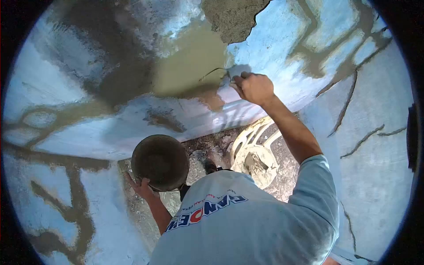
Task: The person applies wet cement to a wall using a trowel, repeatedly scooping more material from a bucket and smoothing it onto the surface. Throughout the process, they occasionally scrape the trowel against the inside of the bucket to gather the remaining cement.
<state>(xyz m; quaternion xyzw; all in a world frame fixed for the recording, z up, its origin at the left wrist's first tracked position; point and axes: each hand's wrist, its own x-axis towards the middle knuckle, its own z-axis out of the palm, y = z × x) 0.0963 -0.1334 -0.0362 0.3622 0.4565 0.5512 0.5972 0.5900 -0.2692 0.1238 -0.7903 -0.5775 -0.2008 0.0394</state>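
Note:
My right hand (254, 87), fingers closed, grips a trowel (229, 76) against the wall. Its blade rests on a wet, smooth tan patch of plaster (192, 62), and most of the blade blends into that patch. Down on the left, my left hand (145, 189) holds a round dark bucket (160, 162) at its near side, with fingertips at the rim and one finger stretched along the outside. The inside of the bucket is dark and shaded.
A cream plastic chair (258, 154) with grey smears stands on the littered floor (212, 148), close to the wall. Bare rough cement (234, 17) shows above the wet patch. Filled grey streaks (79, 207) cross the left wall; open cracks (349, 104) run down the right wall.

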